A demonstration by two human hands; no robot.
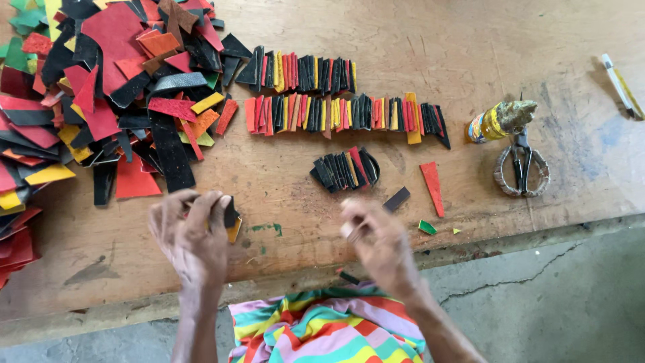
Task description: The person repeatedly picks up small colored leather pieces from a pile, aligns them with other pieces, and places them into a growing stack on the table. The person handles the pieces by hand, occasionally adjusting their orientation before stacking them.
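Note:
My left hand [191, 235] is closed on a small stack of cut pieces [231, 218], black with a yellow one beneath, just above the wooden board [470, 47]. My right hand [377, 238] is blurred, its fingers pinched together near a dark strip [396, 199] lying on the board; what it holds is unclear. In front of both hands lies a short fanned row of black and red pieces [346, 169]. Two longer rows of red, black, yellow and orange pieces [342, 114] lie further back.
A big heap of red, black, yellow and green scraps [101, 94] covers the left. A red sliver [432, 187], scissors with wrapped handles [521, 165], a glue bottle [497, 122] and a pen [621, 86] lie on the right. Striped cloth [322, 333] covers my lap.

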